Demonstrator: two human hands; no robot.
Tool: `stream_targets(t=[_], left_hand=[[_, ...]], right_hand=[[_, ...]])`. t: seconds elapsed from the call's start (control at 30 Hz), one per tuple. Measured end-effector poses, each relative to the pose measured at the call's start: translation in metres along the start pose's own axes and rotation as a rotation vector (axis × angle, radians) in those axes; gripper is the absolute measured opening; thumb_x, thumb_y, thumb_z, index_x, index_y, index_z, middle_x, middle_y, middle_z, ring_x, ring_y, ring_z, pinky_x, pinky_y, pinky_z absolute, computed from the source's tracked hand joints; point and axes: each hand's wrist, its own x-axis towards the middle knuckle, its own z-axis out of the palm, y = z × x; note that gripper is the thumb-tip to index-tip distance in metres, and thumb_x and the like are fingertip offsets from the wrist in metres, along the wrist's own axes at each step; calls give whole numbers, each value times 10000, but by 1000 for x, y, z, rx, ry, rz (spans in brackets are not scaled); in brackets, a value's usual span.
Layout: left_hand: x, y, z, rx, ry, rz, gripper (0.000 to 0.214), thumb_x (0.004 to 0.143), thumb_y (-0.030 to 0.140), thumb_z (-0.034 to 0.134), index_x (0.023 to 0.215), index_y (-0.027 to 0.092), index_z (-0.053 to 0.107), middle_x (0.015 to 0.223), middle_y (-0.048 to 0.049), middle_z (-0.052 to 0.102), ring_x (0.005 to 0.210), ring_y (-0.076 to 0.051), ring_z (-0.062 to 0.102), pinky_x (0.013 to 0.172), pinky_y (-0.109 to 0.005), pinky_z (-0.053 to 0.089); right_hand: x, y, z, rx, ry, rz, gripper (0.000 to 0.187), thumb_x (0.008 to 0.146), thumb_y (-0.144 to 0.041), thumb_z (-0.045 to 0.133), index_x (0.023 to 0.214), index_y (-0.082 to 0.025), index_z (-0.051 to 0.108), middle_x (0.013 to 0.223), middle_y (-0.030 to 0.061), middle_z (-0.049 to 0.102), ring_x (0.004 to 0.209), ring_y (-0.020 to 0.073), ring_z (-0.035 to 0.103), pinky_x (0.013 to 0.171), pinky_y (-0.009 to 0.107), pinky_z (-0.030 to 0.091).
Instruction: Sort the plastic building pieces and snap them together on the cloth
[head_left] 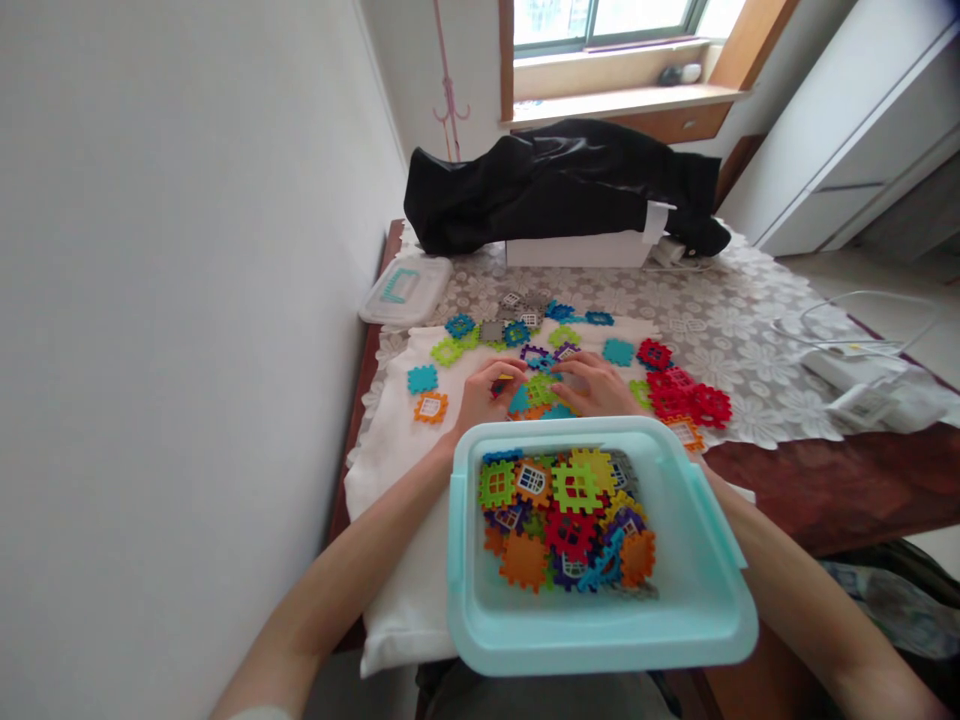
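Left hand curled shut on a small tile; right hand open, fingers apart, just beside green tiles, both just past a teal tub.

The left hand partly covers a small yellow and red object, too hidden to identify. Both it and the right hand hide parts of the plastic building tiles beneath them, and whether either hand grips one cannot be told. In the aqua plastic tub, upper tiles bury the lower ones. A black cloth conceals whatever lies beneath it. The top edge cuts off the window, and the bottom edge cuts off the forearms. A dark object on the windowsill is too small to name.
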Motion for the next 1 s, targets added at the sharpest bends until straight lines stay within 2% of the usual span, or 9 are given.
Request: stream_targets(t=[0.13, 0.27, 0.47, 0.63, 0.73, 0.83, 1.0], left_hand=[[-1, 4, 1, -67, 32, 12, 88, 953, 263, 700, 916, 195, 742, 1137, -106, 746, 1046, -188, 724, 820, -287, 603], [-1, 11, 0, -85, 27, 63, 124, 963, 301, 706, 905, 195, 736, 1128, -109, 749, 1034, -189, 738, 801, -287, 614], [-4, 17, 2, -72, -44, 169, 184, 1000, 319, 663, 873, 200, 723, 1110, -113, 768, 1097, -216, 756, 927, -365, 626], [-4, 20, 4, -85, -27, 136, 209, 1000, 383, 668, 899, 204, 707, 1093, -108, 766, 1140, -230, 752, 928, -370, 635], [-4, 18, 5, -85, -28, 86, 244, 993, 434, 672, 912, 206, 702, 1109, -118, 761, 1170, -241, 739, 941, -390, 638], [-5, 16, 5, -91, -54, 51, 240, 997, 441, 660, 952, 208, 695, 1147, -125, 753, 1184, -239, 728, 942, -391, 640], [-4, 15, 5, 25, -67, 48, 185, 997, 377, 645, 1061, 209, 688, 1178, -115, 749, 1132, -223, 722, 1004, -412, 603]], right_hand=[[1, -1, 2, 24, -43, -104, 288, 990, -487, 669, 1062, -251, 816, 1055, 102, 740, 1003, 276, 693, 948, 449, 540], [1, -3, 4, 82, -98, -182, 314, 1013, -500, 641, 992, -249, 828, 949, 90, 740, 888, 239, 697, 840, 388, 549], [0, -4, 6, 229, -179, -214, 336, 1025, -499, 621, 954, -240, 824, 873, 79, 746, 816, 219, 695, 761, 339, 549], [-1, -12, 0, 401, -235, -100, 301, 979, -501, 681, 1009, -236, 819, 948, 81, 779, 847, 224, 714, 788, 339, 573], [1, -16, -1, 425, -236, -15, 314, 937, -521, 707, 942, -224, 809, 890, 69, 781, 790, 220, 706, 748, 336, 569], [2, -20, -2, 444, -186, 91, 323, 917, -525, 704, 880, -213, 782, 803, 50, 762, 701, 198, 664, 675, 318, 547], [2, -23, -12, 516, -22, 234, 304, 910, -507, 706, 866, -210, 746, 800, 36, 733, 733, 194, 634, 668, 311, 509]])
